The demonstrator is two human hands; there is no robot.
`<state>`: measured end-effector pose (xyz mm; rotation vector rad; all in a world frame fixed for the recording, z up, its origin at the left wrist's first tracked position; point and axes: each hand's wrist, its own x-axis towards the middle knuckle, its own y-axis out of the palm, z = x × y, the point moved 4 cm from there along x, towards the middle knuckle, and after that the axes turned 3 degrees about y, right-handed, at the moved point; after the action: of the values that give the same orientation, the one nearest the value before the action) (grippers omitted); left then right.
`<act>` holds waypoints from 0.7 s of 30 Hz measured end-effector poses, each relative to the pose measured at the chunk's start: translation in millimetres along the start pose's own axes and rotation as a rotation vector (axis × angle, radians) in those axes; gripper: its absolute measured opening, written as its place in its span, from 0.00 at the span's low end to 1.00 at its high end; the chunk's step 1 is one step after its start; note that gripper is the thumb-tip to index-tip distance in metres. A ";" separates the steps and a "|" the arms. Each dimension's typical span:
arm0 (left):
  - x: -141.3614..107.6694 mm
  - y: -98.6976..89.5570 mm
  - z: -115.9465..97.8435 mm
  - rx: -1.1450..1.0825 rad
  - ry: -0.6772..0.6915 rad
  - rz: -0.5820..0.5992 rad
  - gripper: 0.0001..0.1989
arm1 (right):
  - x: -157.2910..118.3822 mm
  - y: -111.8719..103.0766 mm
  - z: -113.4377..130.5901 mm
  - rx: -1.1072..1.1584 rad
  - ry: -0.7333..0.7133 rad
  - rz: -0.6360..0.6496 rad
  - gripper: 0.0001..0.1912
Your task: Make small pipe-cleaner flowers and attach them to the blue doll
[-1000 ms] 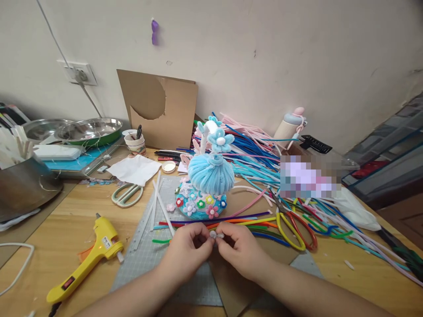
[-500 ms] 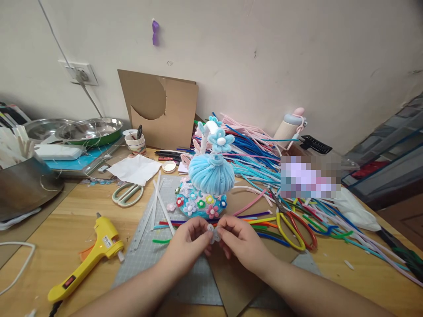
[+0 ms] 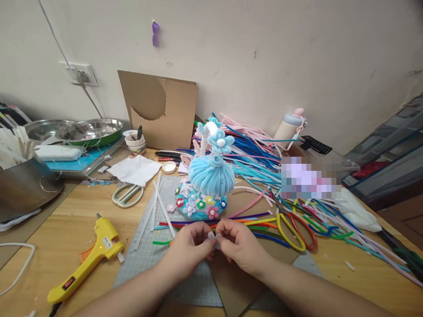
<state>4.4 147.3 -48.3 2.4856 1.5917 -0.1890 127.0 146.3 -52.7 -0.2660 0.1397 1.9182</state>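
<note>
Between my fingertips is a small pale, greyish-white flower-like piece [image 3: 214, 237], partly covered by them. My left hand [image 3: 191, 244] pinches its left side, and my right hand [image 3: 236, 242] pinches its right side. Just beyond my hands stands a blue fuzzy lamp-like craft [image 3: 211, 175], its round base [image 3: 194, 215] covered with small coloured flowers. Several coloured pipe cleaners [image 3: 261, 221] lie behind my hands, over a grey cutting mat [image 3: 198, 281] and a brown cardboard sheet [image 3: 238, 281].
A yellow glue gun [image 3: 105, 242] lies at the left. Green-handled scissors [image 3: 128, 195] sit behind it, near a white tissue [image 3: 135, 170]. Red and yellow scissors [image 3: 294, 229] lie at the right, beside a big heap of pipe cleaners [image 3: 251, 141]. Cardboard [image 3: 178, 110] leans on the wall.
Both hands have shifted slightly, and the pale piece is now tilted and more covered by my fingers. The things on the table have stayed put.
</note>
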 end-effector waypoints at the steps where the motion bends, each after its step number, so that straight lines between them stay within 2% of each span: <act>1: -0.3 0.2 0.4 0.000 0.002 0.004 0.11 | -0.2 0.5 0.5 0.015 -0.003 -0.004 0.11; 4: -1.6 0.5 0.5 0.028 -0.010 0.018 0.10 | -0.6 1.4 3.5 0.065 -0.020 -0.004 0.14; 8: -2.5 -2.5 -4.0 0.071 -0.010 -0.044 0.08 | 0.0 1.1 5.0 0.072 -0.019 0.001 0.15; 15: -2.7 -3.7 -3.2 0.085 -0.042 -0.075 0.07 | -1.2 2.6 1.7 -0.002 -0.001 0.012 0.08; 21: -3.4 -5.0 -1.4 0.192 0.027 -0.082 0.03 | -1.3 2.2 -0.4 -0.049 -0.048 -0.005 0.03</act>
<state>-1.5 146.7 -46.6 2.5737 1.7652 -0.3353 125.4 144.2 -52.9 -0.2524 0.0596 1.9237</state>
